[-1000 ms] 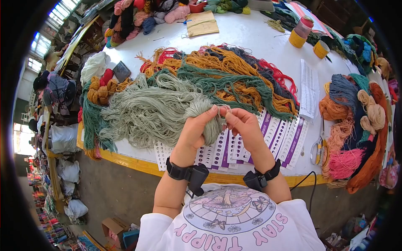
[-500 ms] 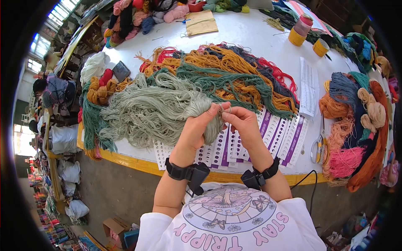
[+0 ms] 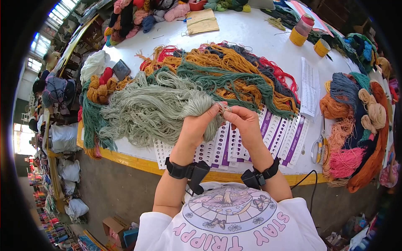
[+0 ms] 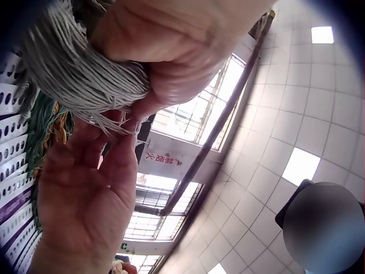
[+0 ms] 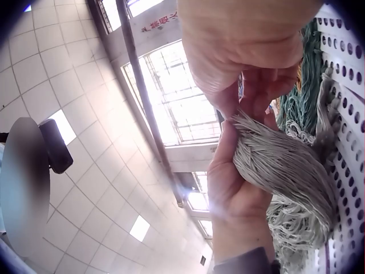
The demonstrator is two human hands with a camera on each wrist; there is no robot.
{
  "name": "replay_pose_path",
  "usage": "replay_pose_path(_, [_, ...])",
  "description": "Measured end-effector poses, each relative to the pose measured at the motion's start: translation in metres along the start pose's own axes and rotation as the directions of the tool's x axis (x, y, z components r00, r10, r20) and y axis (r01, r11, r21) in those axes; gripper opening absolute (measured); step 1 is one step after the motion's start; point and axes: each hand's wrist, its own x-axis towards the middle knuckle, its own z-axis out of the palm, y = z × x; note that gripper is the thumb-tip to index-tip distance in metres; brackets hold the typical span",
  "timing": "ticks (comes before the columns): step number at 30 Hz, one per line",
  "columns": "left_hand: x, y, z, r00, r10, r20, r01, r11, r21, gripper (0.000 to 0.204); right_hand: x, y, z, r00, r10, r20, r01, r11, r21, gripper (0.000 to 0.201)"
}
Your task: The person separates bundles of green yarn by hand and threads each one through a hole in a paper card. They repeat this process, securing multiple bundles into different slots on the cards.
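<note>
A large hank of pale grey-green yarn (image 3: 142, 106) spreads across the table's near left, its right end bunched into a thick loop. My left hand (image 3: 196, 127) grips this bunched end, thumb on top. Just right of it, my right hand (image 3: 246, 123) pinches a few strands at the tip between thumb and fingers. The left wrist view shows the loop of yarn (image 4: 80, 68) gathered under the left hand, with the right hand (image 4: 85, 194) at its tip. In the right wrist view, the fingertips of both hands meet where the yarn (image 5: 279, 157) narrows.
Mustard, green, navy and red yarn (image 3: 234, 62) is heaped behind the hank. Punched cards (image 3: 268, 138) with purple bands lie under and right of my hands. Scissors (image 3: 319, 147) lie beside a colourful yarn pile (image 3: 345, 125). A printed sheet (image 3: 309, 90) and a tape roll (image 3: 321, 48) are farther back.
Both hands stay in nearly the same place, with small finger movements at the strands. The bunched end of the yarn shifts slightly in the left hand.
</note>
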Motion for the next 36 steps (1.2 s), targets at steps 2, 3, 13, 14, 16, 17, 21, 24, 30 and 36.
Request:
replay_pose_path(2, [0.000,-0.001,-0.002,1.000,-0.015,0.019,0.016,0.999,-0.052,0.019,0.000,0.002,-0.002,0.998,0.059,-0.033,-0.059,0.998,-0.023,0.014])
replay_pose_path(3, [0.000,-0.002,-0.003,0.999,-0.021,0.029,0.023,0.997,-0.078,0.019,0.000,0.002,-0.002,0.997,0.070,-0.037,-0.070,0.997,-0.010,0.014])
replay_pose_path(13, [0.004,-0.013,-0.006,0.995,0.099,-0.030,-0.097,0.993,0.063,0.021,0.005,0.004,0.001,0.988,0.153,-0.004,-0.149,0.971,0.184,0.014])
replay_pose_path(14, [0.003,-0.011,-0.006,0.998,0.060,-0.016,-0.060,0.998,-0.007,0.022,0.006,0.003,0.001,0.970,0.241,0.038,-0.237,0.889,0.392,0.015])
replay_pose_path(16, [0.003,-0.008,-0.006,0.999,-0.021,0.034,0.025,0.992,-0.121,0.028,0.008,0.004,0.002,0.956,0.291,0.023,-0.270,0.850,0.452,0.015])
replay_pose_path(17, [0.002,-0.006,-0.008,0.996,-0.061,0.068,0.072,0.984,-0.162,0.033,0.008,0.004,0.002,0.949,0.316,0.017,-0.284,0.829,0.481,0.015])
replay_pose_path(21, [-0.001,-0.001,0.000,0.993,-0.115,0.028,0.118,0.984,-0.136,0.046,0.006,0.005,0.007,0.970,0.238,-0.056,-0.236,0.971,0.047,0.014])
replay_pose_path(24, [-0.002,0.001,0.000,0.992,-0.112,0.066,0.118,0.988,-0.097,0.044,0.007,0.010,0.006,0.981,0.188,-0.053,-0.187,0.982,0.013,0.014])
replay_pose_path(30, [-0.002,0.004,0.000,0.997,-0.075,0.019,0.077,0.992,-0.101,0.026,0.005,0.007,0.007,0.984,0.161,-0.082,-0.157,0.986,0.054,0.016])
replay_pose_path(36, [0.002,-0.002,-0.004,1.000,-0.028,-0.012,0.026,0.994,-0.106,0.019,0.004,0.010,0.001,0.986,0.162,-0.028,-0.158,0.982,0.100,0.018])
